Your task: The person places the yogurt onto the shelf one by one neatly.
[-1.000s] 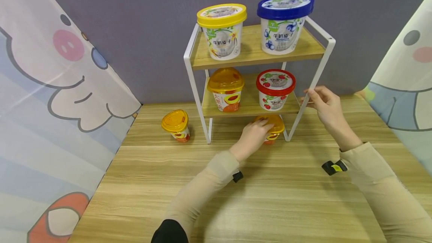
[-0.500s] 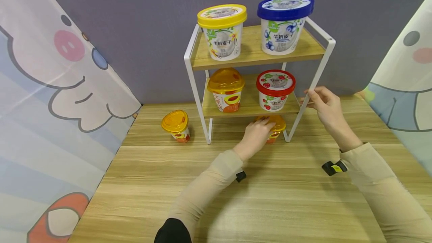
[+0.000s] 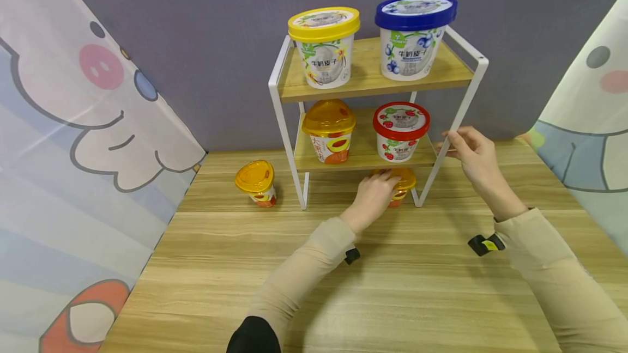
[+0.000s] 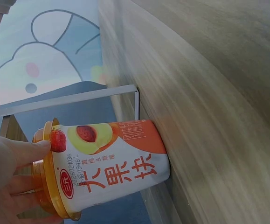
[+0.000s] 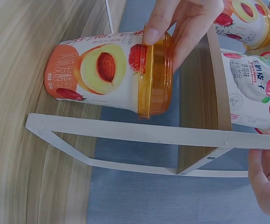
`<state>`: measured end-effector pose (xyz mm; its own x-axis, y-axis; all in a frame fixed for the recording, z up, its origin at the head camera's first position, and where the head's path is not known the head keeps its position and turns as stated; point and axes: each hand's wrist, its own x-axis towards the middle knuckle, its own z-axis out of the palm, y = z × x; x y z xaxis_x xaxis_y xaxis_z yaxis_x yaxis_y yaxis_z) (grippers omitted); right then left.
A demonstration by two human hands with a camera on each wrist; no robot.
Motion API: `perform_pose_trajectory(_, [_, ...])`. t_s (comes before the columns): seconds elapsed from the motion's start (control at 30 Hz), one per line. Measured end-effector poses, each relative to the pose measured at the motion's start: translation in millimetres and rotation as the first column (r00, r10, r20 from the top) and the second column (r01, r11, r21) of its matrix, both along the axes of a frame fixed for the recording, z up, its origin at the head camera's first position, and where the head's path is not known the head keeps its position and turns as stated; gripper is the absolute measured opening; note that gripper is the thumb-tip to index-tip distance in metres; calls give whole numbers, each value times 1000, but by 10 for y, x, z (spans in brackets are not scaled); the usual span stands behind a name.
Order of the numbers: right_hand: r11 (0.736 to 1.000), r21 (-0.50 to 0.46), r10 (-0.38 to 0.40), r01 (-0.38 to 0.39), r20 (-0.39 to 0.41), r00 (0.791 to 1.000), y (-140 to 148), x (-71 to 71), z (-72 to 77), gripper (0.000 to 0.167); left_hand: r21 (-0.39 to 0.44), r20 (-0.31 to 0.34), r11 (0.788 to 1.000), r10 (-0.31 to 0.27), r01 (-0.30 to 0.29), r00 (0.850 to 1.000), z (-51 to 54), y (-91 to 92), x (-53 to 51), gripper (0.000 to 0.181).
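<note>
My left hand point(image 3: 374, 196) grips the amber lid of a peach yogurt cup point(image 4: 109, 161) from above. That cup stands upright on the table under the rack's lower board, near its right leg; in the right wrist view the thumb and fingers of the left hand point(image 5: 186, 25) lie around the lid. My right hand point(image 3: 475, 152) pinches the white metal frame point(image 3: 458, 116) of the two-tier rack at its right front post, beside the lower board point(image 3: 365, 148). A red-lidded tub point(image 3: 400, 131) and another peach yogurt cup point(image 3: 330, 132) sit on that lower board.
On the upper board point(image 3: 365, 61) stand a yellow-lidded tub point(image 3: 325, 48) and a blue-lidded tub point(image 3: 414, 37). A further peach yogurt cup point(image 3: 257, 181) is on the wooden table point(image 3: 235, 266), left of the rack. A grey panel point(image 3: 221, 59) rises behind.
My left hand and the peach yogurt cup under the rack have shifted slightly to the right, mostly in the earlier half second. My right hand keeps its place on the frame.
</note>
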<state>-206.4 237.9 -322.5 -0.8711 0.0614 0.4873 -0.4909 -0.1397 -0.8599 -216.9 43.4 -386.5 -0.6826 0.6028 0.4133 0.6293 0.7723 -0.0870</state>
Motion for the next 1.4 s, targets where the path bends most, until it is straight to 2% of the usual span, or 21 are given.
perform_pose_trajectory(0.2, [1000, 3, 2, -2, 1, 1000, -2, 2, -1, 13, 40, 18, 999, -9, 8, 1000, -2, -31, 18, 37])
perform_pose_trajectory(0.4, [1000, 0, 0, 0, 0, 1000, 2, -1, -2, 13, 55, 11, 994, -96, 95, 995, 12, -158, 87, 38])
perform_pose_trajectory(0.63, [1000, 2, 0, 0, 2, 1000, 7, -5, -4, 14, 61, 44, 975, -215, 212, 976, 50, -384, 193, 36])
perform_pose_trajectory(0.77, [1000, 7, -4, 4, 5, 1000, 8, -4, -2, 13, 46, 90, 970, -243, 240, 966, 98, -543, 268, 36])
perform_pose_trajectory(0.93, [1000, 7, -3, 3, 9, 1000, 6, -3, 0, 13, 30, 110, 970, -244, 242, 964, 142, -751, 355, 36])
perform_pose_trajectory(1.07, [1000, 3, -1, 1, 7, 1000, 0, 2, 2, 13, 76, 81, 964, -259, 253, 962, 143, -927, 401, 31])
perform_pose_trajectory(1.23, [1000, -2, -1, 1, 5, 1000, -5, 9, 3, 13, 167, 15, 947, -282, 275, 959, 122, -1153, 425, 25])
perform_pose_trajectory(1.4, [1000, 4, -2, 2, 10, 1000, -3, 7, 7, 13, 244, -53, 925, -288, 292, 956, 144, -1372, 439, 22])
